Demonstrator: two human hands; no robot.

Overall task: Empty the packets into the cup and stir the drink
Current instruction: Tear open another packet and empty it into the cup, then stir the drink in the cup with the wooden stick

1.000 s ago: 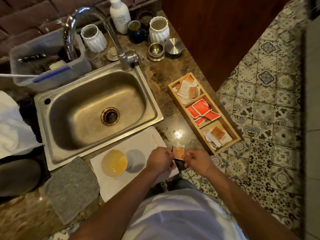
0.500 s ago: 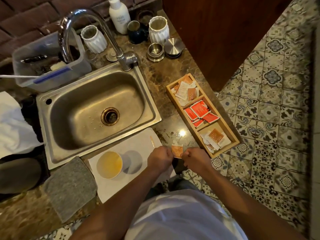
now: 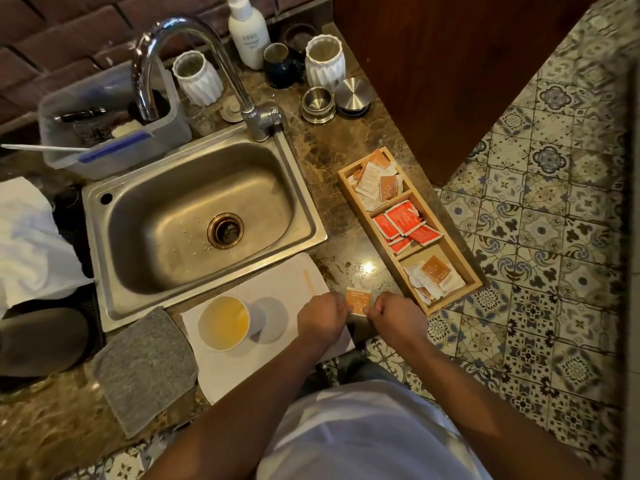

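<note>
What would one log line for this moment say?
hands: left hand and right hand pinch orange packet | cup: upright on white mat | stirring: not started

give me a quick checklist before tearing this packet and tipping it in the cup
1. Packet pinched by both hands, left hand and right hand: ok.
2. Packet already torn open: cannot tell.
3. Cup upright on the white mat, mouth uncovered: ok.
4. Packet above the cup: not ok, it is off to the cup's right.
5. Stir stick at hand on the mat: ok.
6. Spare packets in the wooden tray: ok.
</note>
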